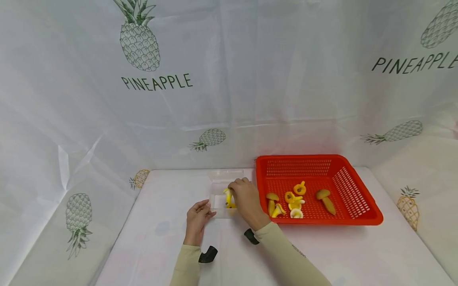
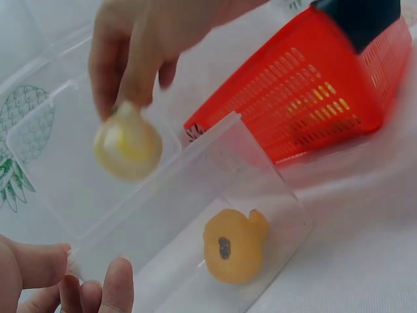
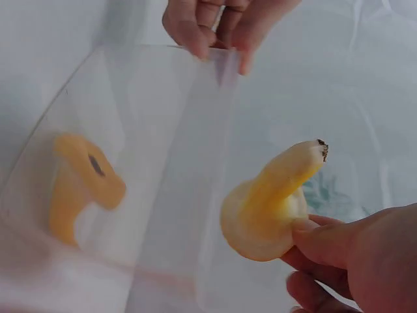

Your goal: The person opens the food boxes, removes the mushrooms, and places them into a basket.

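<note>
A clear plastic box (image 1: 219, 201) with a hinged lid (image 1: 225, 174) folded back stands on the table. At its left rim, my left hand (image 1: 198, 220) pinches the edge between thumb and fingers, as the right wrist view shows. My right hand (image 1: 247, 200) holds a pale yellow mushroom (image 3: 266, 212) by its cap rim, stem pointing away with a dark tip. That mushroom hangs over the box's lid side in the left wrist view. Inside the box lies one orange-yellow mushroom (image 2: 236, 246) with a dark hollow in its cap.
A red slotted basket (image 1: 372, 210) stands to the right of the box. It holds several yellow mushrooms (image 1: 295, 203) and brown-capped mushrooms (image 1: 326, 201). Black wrist mounts (image 1: 208, 254) sit at both forearms. A white sheet with pineapple prints (image 1: 243, 99) hangs behind the table.
</note>
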Demonstrator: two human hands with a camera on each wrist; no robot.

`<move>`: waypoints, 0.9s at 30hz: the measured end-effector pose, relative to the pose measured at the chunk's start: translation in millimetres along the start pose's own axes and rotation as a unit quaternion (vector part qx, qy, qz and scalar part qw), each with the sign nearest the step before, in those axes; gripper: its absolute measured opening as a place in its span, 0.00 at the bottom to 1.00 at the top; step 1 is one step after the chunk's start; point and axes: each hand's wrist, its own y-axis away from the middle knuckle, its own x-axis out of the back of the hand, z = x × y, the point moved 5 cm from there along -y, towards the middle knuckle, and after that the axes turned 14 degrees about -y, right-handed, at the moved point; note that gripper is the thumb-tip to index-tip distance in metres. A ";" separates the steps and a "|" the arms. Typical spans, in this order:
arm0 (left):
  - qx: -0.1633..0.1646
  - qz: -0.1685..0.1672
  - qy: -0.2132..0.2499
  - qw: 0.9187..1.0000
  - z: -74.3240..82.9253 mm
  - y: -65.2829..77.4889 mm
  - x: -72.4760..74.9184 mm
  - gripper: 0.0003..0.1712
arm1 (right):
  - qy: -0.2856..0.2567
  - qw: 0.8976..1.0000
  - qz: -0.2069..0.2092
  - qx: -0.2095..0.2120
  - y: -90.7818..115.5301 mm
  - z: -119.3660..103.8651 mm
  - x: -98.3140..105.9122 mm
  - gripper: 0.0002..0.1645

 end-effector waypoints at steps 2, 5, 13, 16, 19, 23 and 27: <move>0.001 -0.002 0.000 1.000 -0.2 -0.2 0.5 0.21 | -0.007 0.999 0.025 0.020 4.8 -1.5 11.0 0.06; 0.000 -0.002 -0.004 1.000 0.7 -0.5 1.2 0.21 | -0.012 0.998 0.051 0.045 11.6 -3.3 26.3 0.07; -0.003 -0.001 -0.003 1.000 2.8 -0.6 0.8 0.21 | -0.019 0.995 0.064 0.070 29.1 2.5 53.6 0.10; -0.001 -0.002 0.000 1.000 1.4 -1.0 0.5 0.21 | -0.025 0.994 0.069 0.074 35.4 6.9 62.3 0.11; -0.001 -0.003 0.004 1.000 0.4 -1.5 -0.1 0.21 | -0.030 0.994 0.073 0.071 41.0 12.9 70.5 0.12; 0.002 -0.003 0.002 1.000 0.0 -1.1 -0.6 0.21 | -0.033 0.995 0.077 0.060 46.7 21.7 80.2 0.14; 0.004 -0.005 -0.003 1.000 0.2 -0.1 -0.2 0.21 | -0.029 0.993 0.092 0.065 52.0 28.3 88.3 0.14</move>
